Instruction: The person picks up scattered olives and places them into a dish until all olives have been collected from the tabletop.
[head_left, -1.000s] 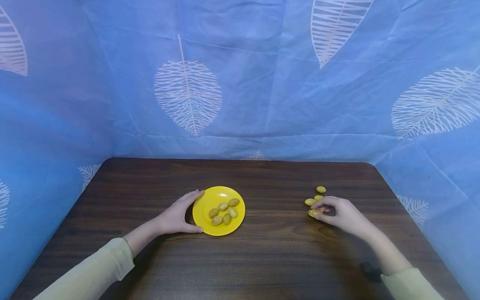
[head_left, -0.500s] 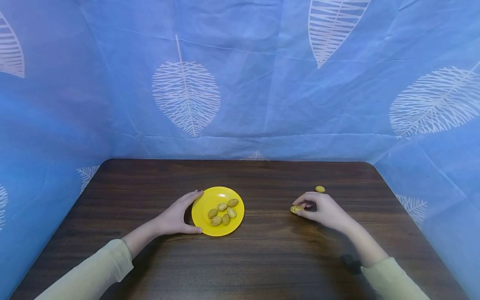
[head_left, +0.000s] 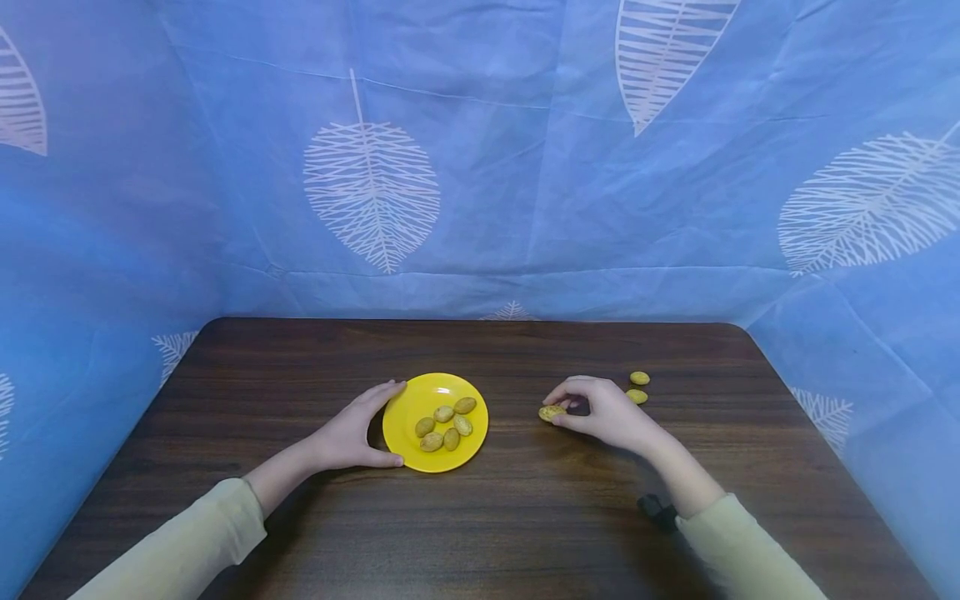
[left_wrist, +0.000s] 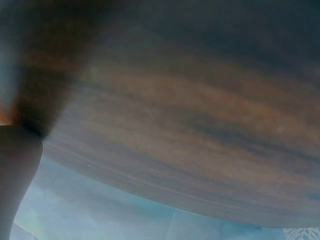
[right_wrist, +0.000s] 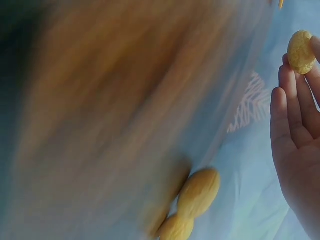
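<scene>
Head view: nearer the yellow plate [head_left: 406, 410] now, with an oval yellow piece [head_left: 550, 413] pinched in the right hand [head_left: 606, 414]. Apparently mid-transfer, with left hand [head_left: 352, 435] spread apart, touching the plate.

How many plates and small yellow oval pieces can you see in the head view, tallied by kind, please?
Yellow plate: 1
Small yellow oval pieces: 9 (6 on the plate, 2 on the table, 1 held by the right hand)
Total: 10 visible; the right hand could hide more.
</scene>
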